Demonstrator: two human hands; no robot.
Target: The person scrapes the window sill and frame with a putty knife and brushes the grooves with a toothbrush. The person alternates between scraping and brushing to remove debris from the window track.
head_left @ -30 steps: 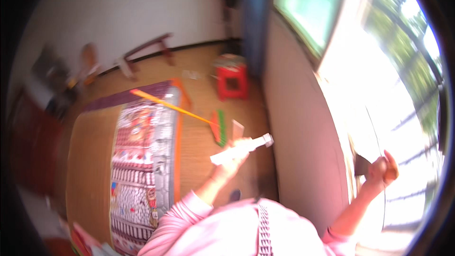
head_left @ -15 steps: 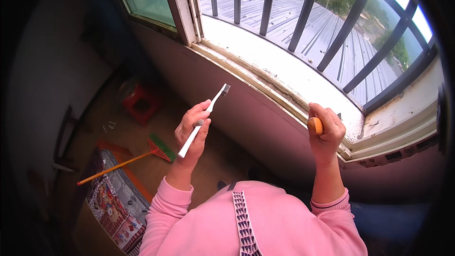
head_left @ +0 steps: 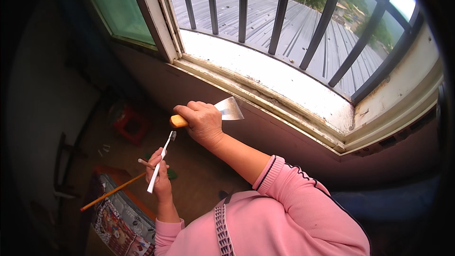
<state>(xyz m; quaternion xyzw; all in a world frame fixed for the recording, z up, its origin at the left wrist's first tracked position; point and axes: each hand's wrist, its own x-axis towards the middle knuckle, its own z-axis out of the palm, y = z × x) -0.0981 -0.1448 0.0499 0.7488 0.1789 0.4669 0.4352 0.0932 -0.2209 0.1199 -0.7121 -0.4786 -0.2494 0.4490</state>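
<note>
My right hand (head_left: pixel 203 121) grips a scraper with a wooden handle (head_left: pixel 178 121) and a wide metal blade (head_left: pixel 229 109). The blade tip hovers just below the dirty white window sill (head_left: pixel 265 73). Lower down, my left hand (head_left: pixel 159 170) holds a white toothbrush (head_left: pixel 160 163) upright, bristle end pointing up toward the scraper handle. Both arms wear pink sleeves.
Black vertical bars (head_left: pixel 282 12) stand across the open window, with a grey corrugated roof beyond. A green glass pane (head_left: pixel 118 7) in a white frame is at the left. On the floor below lie a red stool (head_left: pixel 131 125), a patterned mat (head_left: pixel 118 220) and an orange stick (head_left: pixel 111 192).
The view has swung from the floor up to the window. My right hand has moved left across my body with the scraper. My left hand has dropped lower with the toothbrush.
</note>
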